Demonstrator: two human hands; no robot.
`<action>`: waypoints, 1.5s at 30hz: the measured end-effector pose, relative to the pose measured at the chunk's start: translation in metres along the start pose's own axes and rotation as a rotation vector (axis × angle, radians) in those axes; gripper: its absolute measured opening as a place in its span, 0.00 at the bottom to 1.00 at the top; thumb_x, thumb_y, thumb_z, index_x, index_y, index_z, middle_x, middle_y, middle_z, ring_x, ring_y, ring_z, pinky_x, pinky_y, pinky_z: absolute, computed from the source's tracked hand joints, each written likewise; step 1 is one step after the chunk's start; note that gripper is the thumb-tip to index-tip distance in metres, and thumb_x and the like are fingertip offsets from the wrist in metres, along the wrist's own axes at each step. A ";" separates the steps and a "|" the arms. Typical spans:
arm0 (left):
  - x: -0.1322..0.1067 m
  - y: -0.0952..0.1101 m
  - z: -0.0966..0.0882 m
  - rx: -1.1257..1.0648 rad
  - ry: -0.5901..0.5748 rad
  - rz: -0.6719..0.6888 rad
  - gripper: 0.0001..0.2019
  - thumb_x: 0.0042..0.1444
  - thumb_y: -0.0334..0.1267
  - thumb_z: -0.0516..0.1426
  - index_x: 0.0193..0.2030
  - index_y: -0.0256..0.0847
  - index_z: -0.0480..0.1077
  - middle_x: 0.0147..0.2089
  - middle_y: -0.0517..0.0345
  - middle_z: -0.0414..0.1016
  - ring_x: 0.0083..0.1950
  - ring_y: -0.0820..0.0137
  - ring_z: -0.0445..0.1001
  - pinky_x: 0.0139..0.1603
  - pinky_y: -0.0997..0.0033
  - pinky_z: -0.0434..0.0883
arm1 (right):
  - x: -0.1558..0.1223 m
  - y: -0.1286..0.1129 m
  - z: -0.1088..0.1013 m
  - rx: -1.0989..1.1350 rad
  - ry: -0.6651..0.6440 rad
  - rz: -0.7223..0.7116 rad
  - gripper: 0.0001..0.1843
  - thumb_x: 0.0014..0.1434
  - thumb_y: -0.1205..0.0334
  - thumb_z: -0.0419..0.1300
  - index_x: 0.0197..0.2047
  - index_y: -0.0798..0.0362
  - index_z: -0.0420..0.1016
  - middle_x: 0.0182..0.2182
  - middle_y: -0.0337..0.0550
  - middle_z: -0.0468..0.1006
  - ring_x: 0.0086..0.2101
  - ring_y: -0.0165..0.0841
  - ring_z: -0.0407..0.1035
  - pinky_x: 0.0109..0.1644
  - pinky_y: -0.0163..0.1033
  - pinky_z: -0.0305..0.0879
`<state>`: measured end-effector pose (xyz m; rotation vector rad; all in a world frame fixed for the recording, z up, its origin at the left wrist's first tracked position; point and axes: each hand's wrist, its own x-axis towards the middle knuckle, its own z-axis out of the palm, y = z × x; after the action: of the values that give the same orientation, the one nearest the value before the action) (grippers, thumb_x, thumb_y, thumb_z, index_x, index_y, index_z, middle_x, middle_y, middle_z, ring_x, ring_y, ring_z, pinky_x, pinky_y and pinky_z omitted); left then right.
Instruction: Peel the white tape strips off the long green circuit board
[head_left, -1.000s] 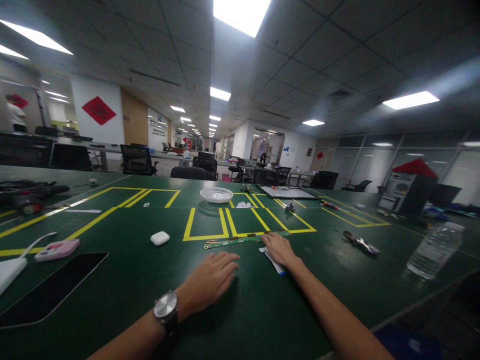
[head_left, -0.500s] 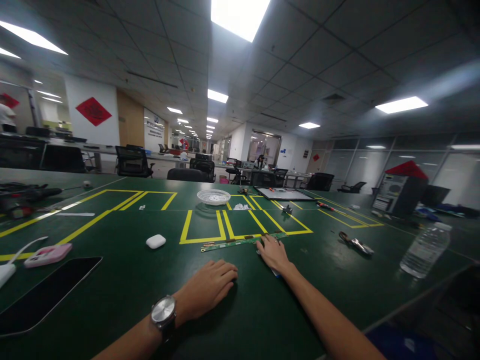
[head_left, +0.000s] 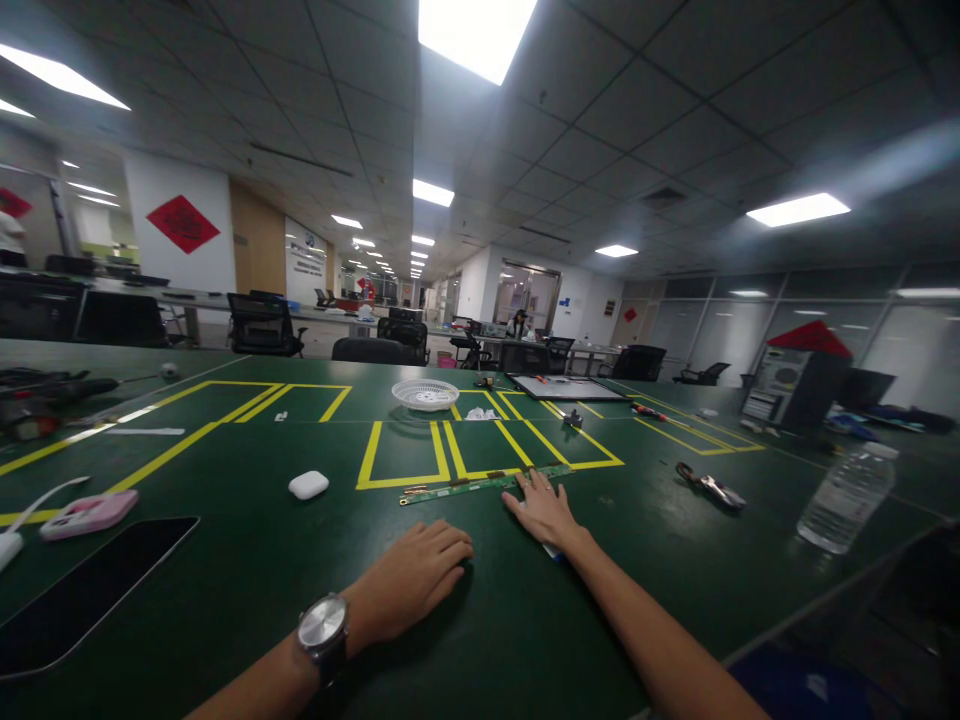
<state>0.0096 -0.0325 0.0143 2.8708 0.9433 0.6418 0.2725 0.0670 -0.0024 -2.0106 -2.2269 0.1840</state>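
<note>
A long, narrow green circuit board strip (head_left: 469,487) lies across the table along the yellow tape. My right hand (head_left: 541,508) rests at its right part, fingertips on the strip and thumb spread out to the left; nothing is gripped. Under the heel of that hand shows a small blue and white edge (head_left: 552,552), mostly hidden, so its kind cannot be made out. My left hand (head_left: 420,570) lies palm down on the table below the strip, fingers loosely stretched and holding nothing. A wristwatch (head_left: 322,622) is on the left wrist.
On the green table (head_left: 247,580) are a white earbud case (head_left: 308,485), a dark phone (head_left: 97,590), a pink case (head_left: 90,515), a white basket (head_left: 425,394), pliers-like metal tool (head_left: 711,486) and a water bottle (head_left: 846,500). A computer tower (head_left: 784,385) stands at right.
The thumb of my right hand has moved out to the left, away from the fingers. My left hand stays in place. The view has shifted very slightly.
</note>
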 end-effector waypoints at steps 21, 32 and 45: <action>-0.002 -0.003 0.004 0.035 0.018 0.014 0.14 0.67 0.32 0.50 0.56 0.46 0.67 0.59 0.56 0.71 0.56 0.61 0.69 0.54 0.59 0.67 | -0.016 0.003 -0.028 -0.124 0.159 0.012 0.17 0.62 0.57 0.52 0.44 0.53 0.78 0.46 0.55 0.77 0.48 0.46 0.70 0.49 0.48 0.65; -0.001 -0.003 0.004 0.010 0.010 0.012 0.13 0.67 0.31 0.50 0.55 0.46 0.68 0.57 0.56 0.72 0.55 0.63 0.70 0.53 0.62 0.66 | -0.028 -0.003 -0.038 0.060 0.068 -0.489 0.14 0.59 0.61 0.56 0.43 0.53 0.80 0.40 0.47 0.79 0.40 0.37 0.72 0.46 0.38 0.65; 0.000 -0.003 0.004 0.011 0.038 0.023 0.13 0.66 0.31 0.50 0.54 0.46 0.68 0.55 0.57 0.72 0.53 0.63 0.70 0.51 0.63 0.67 | -0.013 -0.006 -0.028 0.057 0.299 -0.292 0.21 0.66 0.53 0.51 0.53 0.52 0.77 0.49 0.50 0.77 0.51 0.42 0.68 0.56 0.46 0.60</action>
<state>0.0093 -0.0300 0.0099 2.8935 0.9225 0.6972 0.2730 0.0536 0.0257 -1.5416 -2.2532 -0.0785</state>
